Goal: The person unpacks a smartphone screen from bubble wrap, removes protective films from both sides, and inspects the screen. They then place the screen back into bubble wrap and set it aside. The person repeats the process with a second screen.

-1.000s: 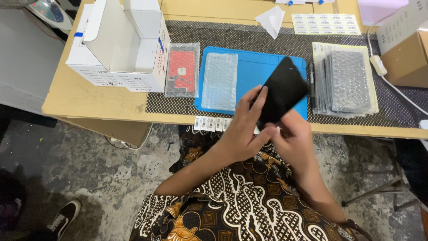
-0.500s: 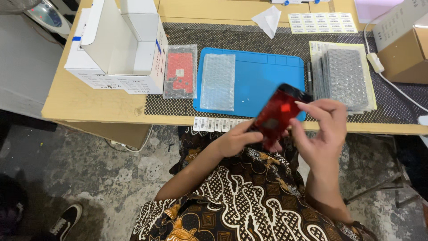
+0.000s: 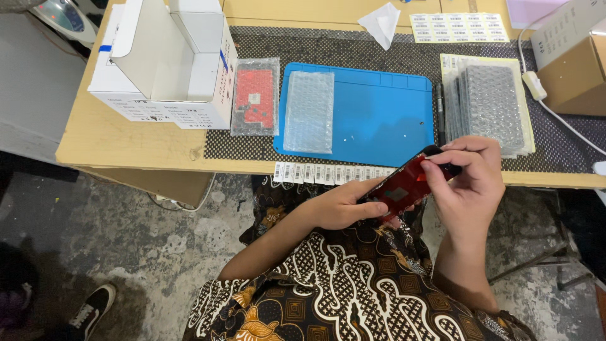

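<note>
Position of the phone screen [image 3: 404, 184] matches that of half a second ago, red back up; one second ago its black face showed. The surface [image 3: 145, 142] carries a blue mat [image 3: 379, 120] with a bubble-wrap pouch [image 3: 309, 112], an open white box [image 3: 165, 63], a bagged red part [image 3: 255, 98] and a stack of bubble pouches [image 3: 491, 107]. A label strip [image 3: 322, 172] lies at its front edge. The floor is grey concrete. The left hand [image 3: 344, 205] grips the screen's lower end. The right hand [image 3: 470, 183] pinches its upper end between thumb and fingers. The screen sits above the lap, just off the surface edge.
</note>
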